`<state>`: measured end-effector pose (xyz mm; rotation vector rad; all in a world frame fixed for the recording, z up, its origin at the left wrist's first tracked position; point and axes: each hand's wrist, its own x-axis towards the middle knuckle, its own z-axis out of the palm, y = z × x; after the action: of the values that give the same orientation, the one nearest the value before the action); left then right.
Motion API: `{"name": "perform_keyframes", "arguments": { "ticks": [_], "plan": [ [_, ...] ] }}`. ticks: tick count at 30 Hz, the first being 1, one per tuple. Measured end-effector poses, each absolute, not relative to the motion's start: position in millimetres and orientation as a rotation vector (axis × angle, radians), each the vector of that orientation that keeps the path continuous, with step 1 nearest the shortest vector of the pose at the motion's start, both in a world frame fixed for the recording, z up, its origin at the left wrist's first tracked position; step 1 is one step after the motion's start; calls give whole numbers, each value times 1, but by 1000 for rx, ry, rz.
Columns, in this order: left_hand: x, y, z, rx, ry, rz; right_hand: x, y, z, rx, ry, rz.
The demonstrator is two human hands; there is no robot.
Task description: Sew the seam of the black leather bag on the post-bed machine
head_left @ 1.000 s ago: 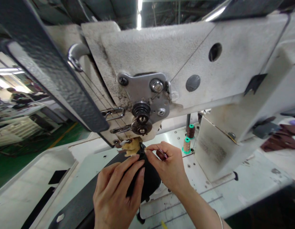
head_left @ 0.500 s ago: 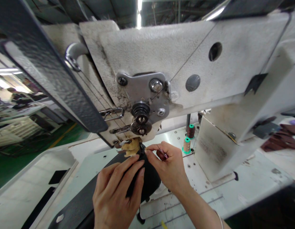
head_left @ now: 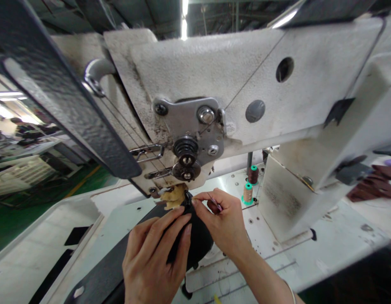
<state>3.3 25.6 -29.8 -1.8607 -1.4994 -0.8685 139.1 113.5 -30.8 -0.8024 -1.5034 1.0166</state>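
A large white sewing machine (head_left: pixel 233 80) fills the upper view, with its metal tension discs (head_left: pixel 185 158) just above my hands. My left hand (head_left: pixel 154 257) lies over a black workpiece (head_left: pixel 198 240) under the machine head, fingers extended and pressing on it. My right hand (head_left: pixel 222 221) is closed in a pinch at the workpiece's top edge, beside a tan scrap (head_left: pixel 173 196) near the needle area, and a thin pink-tipped tool (head_left: pixel 214 202) shows between its fingers. The needle itself is hidden.
Two thread spools, one brown (head_left: pixel 253 174) and one tan (head_left: pixel 248 193), stand on the white table (head_left: pixel 309 257) behind my right hand. Dark reddish pieces (head_left: pixel 373 185) lie at far right. A black strip (head_left: pixel 97 274) runs toward the lower left. Green floor and other benches show at left.
Nearly nothing: both hands hold the same grip on the black piece, and the view has shifted very slightly.
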Motion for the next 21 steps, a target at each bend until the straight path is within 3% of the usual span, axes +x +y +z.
{"name": "perform_keyframes", "arguments": {
  "ticks": [21],
  "plan": [
    [4,25,-30,-1861,-1481,-852,139,114,-29,-788,-1524,1045]
  ]
}}
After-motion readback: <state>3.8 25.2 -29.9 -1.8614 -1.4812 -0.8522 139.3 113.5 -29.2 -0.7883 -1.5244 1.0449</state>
